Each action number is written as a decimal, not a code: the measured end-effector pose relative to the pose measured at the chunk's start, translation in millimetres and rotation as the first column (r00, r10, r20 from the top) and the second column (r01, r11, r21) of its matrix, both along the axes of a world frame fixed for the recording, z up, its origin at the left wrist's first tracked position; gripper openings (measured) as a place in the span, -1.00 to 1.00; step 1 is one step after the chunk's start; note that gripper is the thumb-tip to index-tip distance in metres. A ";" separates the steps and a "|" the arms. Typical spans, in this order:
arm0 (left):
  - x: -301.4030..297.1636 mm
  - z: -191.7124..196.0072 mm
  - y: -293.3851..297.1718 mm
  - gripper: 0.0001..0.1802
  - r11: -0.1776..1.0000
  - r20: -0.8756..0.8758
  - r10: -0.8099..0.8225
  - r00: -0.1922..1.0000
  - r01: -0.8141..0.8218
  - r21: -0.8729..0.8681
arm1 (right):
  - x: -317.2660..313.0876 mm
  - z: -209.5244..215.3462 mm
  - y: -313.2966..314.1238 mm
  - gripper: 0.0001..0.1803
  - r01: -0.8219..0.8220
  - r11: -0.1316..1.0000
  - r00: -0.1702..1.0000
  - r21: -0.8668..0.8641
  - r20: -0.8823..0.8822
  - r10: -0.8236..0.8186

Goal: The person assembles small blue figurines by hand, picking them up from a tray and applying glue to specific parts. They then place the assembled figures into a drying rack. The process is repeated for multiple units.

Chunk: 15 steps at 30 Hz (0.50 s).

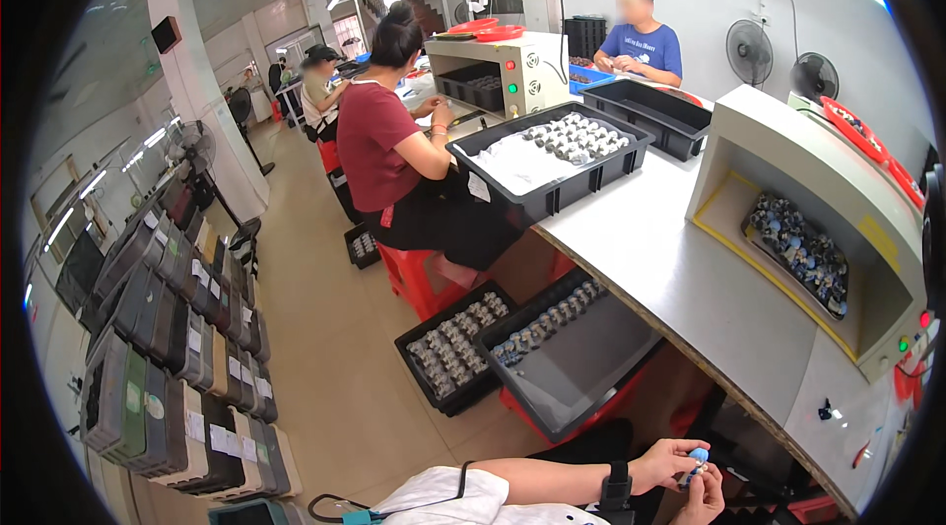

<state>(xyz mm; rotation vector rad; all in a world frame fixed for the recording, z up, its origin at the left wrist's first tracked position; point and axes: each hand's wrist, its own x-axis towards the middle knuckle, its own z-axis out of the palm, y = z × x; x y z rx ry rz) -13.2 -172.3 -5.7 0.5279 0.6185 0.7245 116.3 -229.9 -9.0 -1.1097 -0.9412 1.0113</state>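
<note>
Two hands pinch a small blue-and-white piece (698, 457) off the near side of a worktable (744, 274).

Fingertips of the left hand (658, 466) and right hand (700, 501) close on the piece from either side, short of the table's slanting edge. A black tray (581, 362) lies beyond them; tiled floor (330, 367) stretches away at left, and bare tabletop runs between edge and pale housing (734, 126). The piece's blue end points up, its long axis near upright; its front's direction cannot be told.
</note>
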 end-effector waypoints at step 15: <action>1.6 -3.0 -0.4 -0.51 1.000 -0.017 0.002 1.000 -0.002 0.011 | -2.8 8.2 -2.0 -0.90 0.006 1.000 1.000 -0.025 0.014 -0.006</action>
